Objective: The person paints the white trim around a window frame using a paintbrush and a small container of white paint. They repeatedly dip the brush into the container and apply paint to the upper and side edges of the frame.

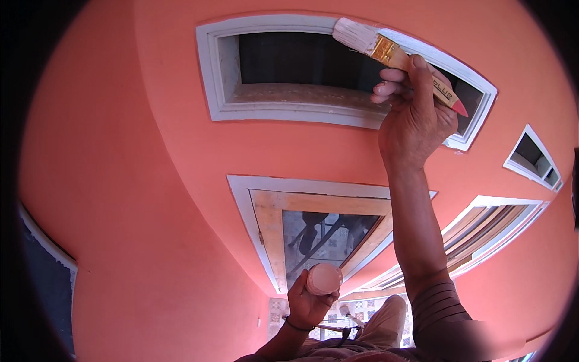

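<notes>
My right hand [411, 113] is raised high and grips the wooden handle of a flat paintbrush [386, 50]. White paint coats the brush's bristles, which lie against the top of the white window frame [276, 22]. The handle has a red tip and bears writing. Lower down, my left hand [310, 303] holds a small round cup of white paint [325, 278], its fingers wrapped around the side. Behind the brush, dark panes [298, 59] fill the window opening; my right hand hides part of the lower frame.
A coral-painted wall [190, 149] surrounds the window. Below is a wooden door [267, 221] with a glass pane and white surround. More white-framed windows stand at right [531, 154] and lower left [72, 289]. Far below lies a patterned tile floor [276, 316], with metal bars [332, 328] near my legs.
</notes>
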The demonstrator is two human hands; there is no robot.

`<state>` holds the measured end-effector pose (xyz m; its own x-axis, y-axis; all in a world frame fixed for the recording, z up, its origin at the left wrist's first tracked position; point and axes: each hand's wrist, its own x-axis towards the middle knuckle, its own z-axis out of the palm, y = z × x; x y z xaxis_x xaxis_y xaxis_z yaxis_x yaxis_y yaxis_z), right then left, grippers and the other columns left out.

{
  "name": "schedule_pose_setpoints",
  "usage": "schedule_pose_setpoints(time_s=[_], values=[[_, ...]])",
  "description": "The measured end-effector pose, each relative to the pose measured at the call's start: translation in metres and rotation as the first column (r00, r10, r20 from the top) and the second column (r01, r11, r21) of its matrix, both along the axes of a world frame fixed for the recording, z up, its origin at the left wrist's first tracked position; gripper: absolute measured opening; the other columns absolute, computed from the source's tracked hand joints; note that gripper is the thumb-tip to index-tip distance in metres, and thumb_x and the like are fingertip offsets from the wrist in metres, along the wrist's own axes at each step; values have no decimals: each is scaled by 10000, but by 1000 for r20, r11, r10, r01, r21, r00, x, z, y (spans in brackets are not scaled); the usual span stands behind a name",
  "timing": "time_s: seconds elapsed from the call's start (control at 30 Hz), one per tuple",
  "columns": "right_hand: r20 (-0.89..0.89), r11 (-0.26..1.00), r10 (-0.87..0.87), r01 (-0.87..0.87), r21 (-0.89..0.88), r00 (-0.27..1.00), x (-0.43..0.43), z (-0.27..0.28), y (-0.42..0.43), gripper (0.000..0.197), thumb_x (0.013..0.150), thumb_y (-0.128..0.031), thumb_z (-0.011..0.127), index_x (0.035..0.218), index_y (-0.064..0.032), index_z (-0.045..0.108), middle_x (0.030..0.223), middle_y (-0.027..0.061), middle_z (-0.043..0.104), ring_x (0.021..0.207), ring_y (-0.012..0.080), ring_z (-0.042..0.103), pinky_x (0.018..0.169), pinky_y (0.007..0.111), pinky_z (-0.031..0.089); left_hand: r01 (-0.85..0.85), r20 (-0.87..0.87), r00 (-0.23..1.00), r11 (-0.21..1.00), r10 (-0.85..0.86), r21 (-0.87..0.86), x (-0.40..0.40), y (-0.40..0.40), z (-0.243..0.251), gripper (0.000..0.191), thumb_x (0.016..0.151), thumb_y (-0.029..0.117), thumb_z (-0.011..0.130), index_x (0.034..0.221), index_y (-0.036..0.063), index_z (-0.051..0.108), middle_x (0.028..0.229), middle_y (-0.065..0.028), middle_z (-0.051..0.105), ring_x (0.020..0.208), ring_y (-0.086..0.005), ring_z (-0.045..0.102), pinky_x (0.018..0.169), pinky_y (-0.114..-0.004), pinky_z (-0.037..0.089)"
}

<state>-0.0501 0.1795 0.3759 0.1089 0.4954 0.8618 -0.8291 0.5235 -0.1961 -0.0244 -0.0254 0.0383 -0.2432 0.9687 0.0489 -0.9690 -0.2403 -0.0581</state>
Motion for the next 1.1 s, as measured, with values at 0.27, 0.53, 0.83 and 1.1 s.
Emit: schedule_pose_setpoints(time_s=[0.27,0.53,0.83,1.1], values=[[-3,999,-53,53,-7,999,3,1,-2,204,1003,-149,708,1029,51,674,775,202,738,562,220,709,494,325,606,16,6,1000,999,-16,-28,-2,-2,2,592,1057,510,468,1338,2,579,1264,-247,618,925,-336,649,759,-400,500],[-1,996,-87,87,-21,996,7,3,-3,208,1004,-151,704,1020,55,677,767,196,734,560,212,706,494,321,606,6,-13,1000,998,-7,-64,-3,-3,3,599,1050,516,476,1333,-1,580,1267,-247,619,917,-332,650,750,-394,489],[1,988,-143,143,-52,990,15,3,2,209,1004,-156,700,1006,52,684,760,180,731,553,207,697,485,319,594,20,10,1000,995,-19,-96,-3,-2,4,604,1049,516,478,1338,-5,572,1265,-252,616,914,-334,650,739,-395,496],[-9,979,-194,192,-73,981,26,1,10,210,1004,-163,700,1010,47,685,765,178,732,562,206,703,490,317,600,11,-31,999,995,-14,-95,-4,-1,1,600,1052,509,468,1336,-10,570,1252,-251,622,902,-335,656,726,-392,497]])
